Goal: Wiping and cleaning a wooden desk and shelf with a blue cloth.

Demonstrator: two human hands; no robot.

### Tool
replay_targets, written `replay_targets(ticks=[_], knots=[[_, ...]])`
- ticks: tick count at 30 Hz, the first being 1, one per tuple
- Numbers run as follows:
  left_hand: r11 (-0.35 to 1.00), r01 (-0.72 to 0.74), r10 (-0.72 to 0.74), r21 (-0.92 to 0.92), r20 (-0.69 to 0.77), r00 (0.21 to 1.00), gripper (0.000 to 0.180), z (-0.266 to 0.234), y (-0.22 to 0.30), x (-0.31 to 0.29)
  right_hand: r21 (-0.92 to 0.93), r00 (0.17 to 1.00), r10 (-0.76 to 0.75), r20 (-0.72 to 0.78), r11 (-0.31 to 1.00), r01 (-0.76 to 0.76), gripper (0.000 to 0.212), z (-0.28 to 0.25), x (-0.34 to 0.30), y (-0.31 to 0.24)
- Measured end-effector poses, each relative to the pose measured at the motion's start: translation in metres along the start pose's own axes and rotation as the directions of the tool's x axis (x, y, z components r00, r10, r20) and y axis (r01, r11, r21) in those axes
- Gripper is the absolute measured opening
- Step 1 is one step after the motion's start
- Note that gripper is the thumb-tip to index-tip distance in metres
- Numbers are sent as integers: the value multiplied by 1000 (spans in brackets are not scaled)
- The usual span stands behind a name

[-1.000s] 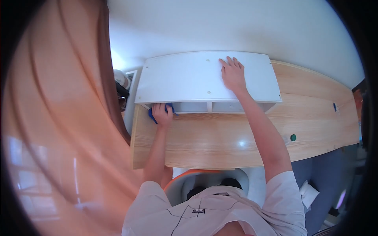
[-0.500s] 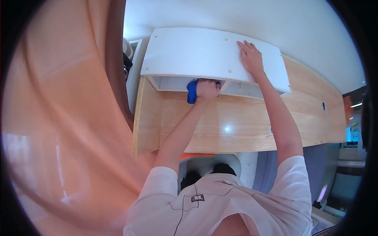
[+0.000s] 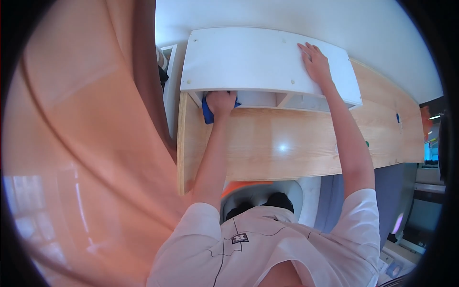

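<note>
A white shelf unit [image 3: 248,60] with two open compartments facing me stands on the wooden desk [image 3: 267,138]. My left hand [image 3: 221,102] is closed on a blue cloth [image 3: 208,112] at the left end of the left compartment. Its fingertips are hidden under the top board. On the right part of the shelf's top, my right hand [image 3: 315,63] lies flat with its fingers spread, holding nothing.
An orange curtain [image 3: 81,143] hangs along the left side, close to the desk's upright wooden side panel [image 3: 187,143]. A small blue object [image 3: 398,117] lies far right on the desk. Below the front edge is a grey seat [image 3: 296,196].
My left hand has slid left with the blue cloth, from beside the middle divider to the compartment's left end. My right hand stays on the shelf's top. The view has shifted slightly.
</note>
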State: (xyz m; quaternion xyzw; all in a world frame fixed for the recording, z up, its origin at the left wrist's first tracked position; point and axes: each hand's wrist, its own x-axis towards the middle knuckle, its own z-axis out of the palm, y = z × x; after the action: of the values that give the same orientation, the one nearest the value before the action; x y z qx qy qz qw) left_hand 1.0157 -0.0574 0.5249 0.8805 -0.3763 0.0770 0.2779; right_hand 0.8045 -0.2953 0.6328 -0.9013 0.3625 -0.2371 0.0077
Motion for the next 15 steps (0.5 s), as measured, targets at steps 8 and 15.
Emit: replay_targets(ticks=[8,15], knots=[[988,-145,126,57,262,957,36,41,79,-31,14,1000,20,-20,1000,-20,38,-1,-8,-17],[983,-172,181,-59,418,890,28,41,116,-30,7,1000,18,-17,1000,-18,39,-3,-11,-12]])
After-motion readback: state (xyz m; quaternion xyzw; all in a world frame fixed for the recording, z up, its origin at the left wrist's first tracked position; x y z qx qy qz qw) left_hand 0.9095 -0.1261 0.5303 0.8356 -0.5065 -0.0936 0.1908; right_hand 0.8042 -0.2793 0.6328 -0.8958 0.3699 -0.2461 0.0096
